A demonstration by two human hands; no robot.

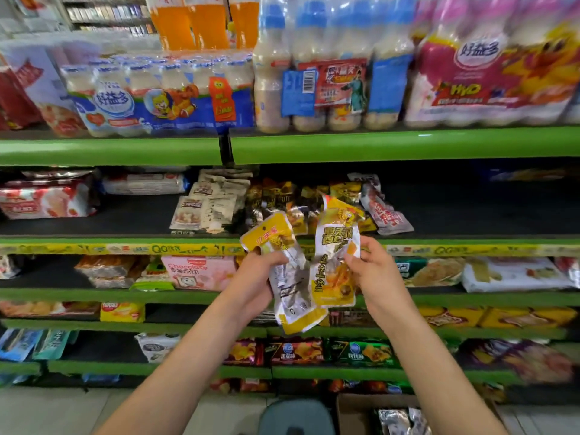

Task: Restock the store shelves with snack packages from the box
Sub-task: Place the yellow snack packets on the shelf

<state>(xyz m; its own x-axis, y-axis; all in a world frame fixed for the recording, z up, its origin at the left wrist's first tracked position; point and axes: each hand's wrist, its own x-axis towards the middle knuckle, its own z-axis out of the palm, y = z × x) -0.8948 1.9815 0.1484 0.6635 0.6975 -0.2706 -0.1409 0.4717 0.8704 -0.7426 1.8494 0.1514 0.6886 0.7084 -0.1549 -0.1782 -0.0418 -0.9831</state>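
The left hand grips a crinkly yellow-and-silver foil pouch. The right hand pinches a glossy yellow pouch, both before the green shelf edge.

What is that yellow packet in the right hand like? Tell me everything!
The yellow packet is a shiny, crinkly plastic snack pouch with silvery edges, dark printed characters on a pale panel and a picture of brownish food. It stands roughly upright before the green shelves, pinched at its right edge by the right hand, its left edge against the packets in the left hand.
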